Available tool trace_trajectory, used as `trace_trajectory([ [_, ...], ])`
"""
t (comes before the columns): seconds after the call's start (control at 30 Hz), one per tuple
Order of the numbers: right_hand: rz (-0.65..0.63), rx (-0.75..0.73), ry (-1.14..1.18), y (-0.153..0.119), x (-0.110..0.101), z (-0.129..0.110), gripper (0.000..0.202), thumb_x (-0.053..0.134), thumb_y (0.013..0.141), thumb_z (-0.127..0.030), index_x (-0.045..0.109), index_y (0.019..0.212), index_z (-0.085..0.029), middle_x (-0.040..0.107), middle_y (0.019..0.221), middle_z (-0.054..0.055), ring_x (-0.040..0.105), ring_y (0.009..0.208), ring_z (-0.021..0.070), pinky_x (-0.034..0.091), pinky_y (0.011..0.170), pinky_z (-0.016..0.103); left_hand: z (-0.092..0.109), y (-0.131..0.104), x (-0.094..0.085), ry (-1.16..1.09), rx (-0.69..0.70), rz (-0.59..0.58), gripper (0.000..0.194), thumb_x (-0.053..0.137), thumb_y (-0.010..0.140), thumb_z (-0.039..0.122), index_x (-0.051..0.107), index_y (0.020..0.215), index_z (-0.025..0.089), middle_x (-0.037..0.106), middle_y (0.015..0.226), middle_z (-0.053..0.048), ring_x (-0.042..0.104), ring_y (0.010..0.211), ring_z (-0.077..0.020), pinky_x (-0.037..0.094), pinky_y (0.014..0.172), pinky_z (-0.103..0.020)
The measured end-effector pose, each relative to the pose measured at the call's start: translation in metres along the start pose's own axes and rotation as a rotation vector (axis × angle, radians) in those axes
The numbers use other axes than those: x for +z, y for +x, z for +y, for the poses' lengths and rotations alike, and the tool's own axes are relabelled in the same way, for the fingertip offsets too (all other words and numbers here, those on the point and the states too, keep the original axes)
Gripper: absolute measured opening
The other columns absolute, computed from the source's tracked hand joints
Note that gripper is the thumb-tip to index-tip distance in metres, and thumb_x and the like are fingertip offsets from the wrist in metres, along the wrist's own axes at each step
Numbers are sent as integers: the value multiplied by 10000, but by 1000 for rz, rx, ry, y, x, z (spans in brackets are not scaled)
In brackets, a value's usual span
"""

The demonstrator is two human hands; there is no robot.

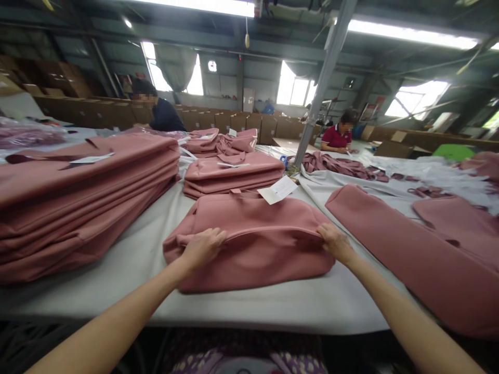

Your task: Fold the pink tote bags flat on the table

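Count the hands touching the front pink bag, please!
2. The left hand grips the front pink bag left of its middle, and the right hand grips it near its right end. No other hand seems to be hidden there.

From my end, here's the table (273,314) stretched out before me, and a bag (257,259) lies right in the middle, near the front edge, a paper tag (277,190) at its back. Over to the left, there's the tall stack (78,213)! Directly behind the bag I see the smaller stack (234,176), with a post (323,83) rising to the right beyond it. Right of the bag lies a long folded piece (405,254), the strap pile (339,165) behind that, and cartons (268,128) line up at the far side.
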State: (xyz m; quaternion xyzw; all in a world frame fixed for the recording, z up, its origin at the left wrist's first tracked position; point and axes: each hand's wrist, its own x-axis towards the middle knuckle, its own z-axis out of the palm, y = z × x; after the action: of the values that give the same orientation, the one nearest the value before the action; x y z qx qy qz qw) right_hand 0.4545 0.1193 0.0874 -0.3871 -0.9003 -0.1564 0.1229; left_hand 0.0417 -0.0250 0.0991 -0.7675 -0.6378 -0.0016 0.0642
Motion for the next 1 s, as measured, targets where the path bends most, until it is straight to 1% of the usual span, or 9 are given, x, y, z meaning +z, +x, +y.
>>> trace_trajectory([
  [0.07, -5, 1, 19, 6, 1, 5, 204, 487, 700, -64, 543, 838, -203, 570, 841, 43, 525, 821, 219, 385, 706, 302, -3, 15, -14, -46, 45, -41, 167, 538, 872, 347, 560, 952, 202, 635, 933, -67, 615, 838, -251, 441, 673, -331],
  [0.2, 0, 34, 20, 10, 0, 8, 190, 486, 714, -71, 563, 842, -189, 584, 815, 61, 549, 808, 243, 416, 695, 335, 17, 46, -39, -131, 196, -113, 519, 692, 717, 465, 525, 1148, 230, 637, 1065, -91, 625, 917, -299, 454, 694, -339],
  [0.3, 64, -36, 34, 10, -19, -11, 303, 563, 791, -213, 576, 1083, -132, 611, 1081, 152, 546, 1034, 319, 434, 872, 438, 30, 68, -50, -198, 307, -205, 613, 765, 628, 372, 545, 1183, 235, 671, 1046, -75, 633, 922, -294, 453, 710, -316],
  [0.4, 139, -305, 146, 9, -59, -65, 595, 552, 871, -321, 375, 1386, -83, 400, 1430, 208, 325, 1342, 341, 284, 1090, 516, 30, 78, -61, -258, 403, -280, 571, 749, 647, 299, 576, 1190, 270, 691, 1039, -31, 642, 901, -252, 448, 714, -279],
  [0.53, -192, -901, 462, 11, -91, -158, 532, 445, 925, -343, 387, 1398, -106, 425, 1449, 106, 330, 1362, 220, 261, 1143, 368, 26, 75, -71, -288, 530, -297, 651, 663, 727, 220, 475, 1340, 335, 685, 1087, -22, 639, 939, -237, 443, 738, -271],
  [0.63, -285, -1160, 683, 29, -47, -190, 479, 409, 930, -386, 484, 1329, -133, 503, 1386, 86, 420, 1300, 190, 346, 1089, 297, 29, 67, -63, -285, 584, -256, 697, 573, 793, 221, 338, 1439, 335, 672, 1062, -52, 640, 922, -248, 442, 707, -280],
  [0.8, -249, -866, 713, 69, 62, -178, 477, 429, 884, -317, 487, 1338, -183, 536, 1347, 90, 476, 1245, 229, 417, 1037, 368, 39, 44, -20, -199, 522, -304, 541, 451, 901, 360, 324, 1421, 441, 610, 1092, -92, 655, 826, -279, 458, 668, -321],
  [0.87, -263, -859, 719, 75, 75, -175, 494, 452, 877, -304, 469, 1357, -190, 499, 1388, 85, 455, 1266, 234, 397, 1059, 380, 38, 34, -6, -232, 465, -265, 557, 462, 906, 441, 289, 1435, 438, 542, 1242, -121, 644, 939, -309, 475, 745, -348],
  [1.0, -347, -802, 749, 61, 62, -153, 562, 493, 870, -350, 419, 1406, -199, 464, 1422, 88, 439, 1291, 248, 413, 1050, 383, 33, 26, 5, -374, 422, -258, 576, 435, 933, 472, 250, 1467, 363, 391, 1451, -160, 544, 1182, -344, 454, 923, -379],
])
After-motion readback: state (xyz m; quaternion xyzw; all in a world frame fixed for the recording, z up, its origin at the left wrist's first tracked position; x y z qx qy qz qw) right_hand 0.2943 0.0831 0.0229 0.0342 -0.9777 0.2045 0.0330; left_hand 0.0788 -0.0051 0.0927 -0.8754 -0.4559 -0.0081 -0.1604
